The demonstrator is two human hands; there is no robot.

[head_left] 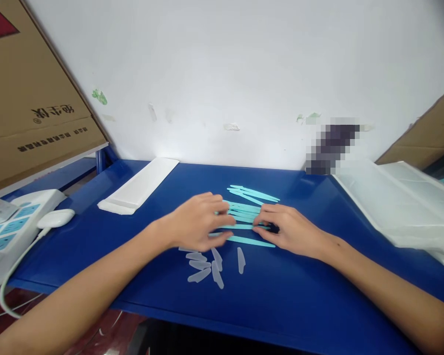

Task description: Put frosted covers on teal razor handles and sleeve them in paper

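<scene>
Slim turquoise sticks that look like eyebrow razors (244, 209) lie side by side on the blue table, partly covered by my hands. My left hand (200, 222) is over their left ends, fingers curved and thumb apart from them. At the right ends, my right hand (283, 229) has thumb and fingertips pinched on the end of one razor. Nearest me lies a single razor (253, 241), its left end under my left thumb. A few more razors (257, 194) lie fanned out behind. In front of my left hand are several small translucent blade caps (200, 265), with one cap (241, 260) apart to the right.
A long white box (140, 185) lies at the back left. A white power strip (33, 212) with a plugged-in cable is at the left edge. Translucent white trays (403, 202) stand at the right. Cardboard (33, 98) leans at left, and a white wall (222, 74) closes the back.
</scene>
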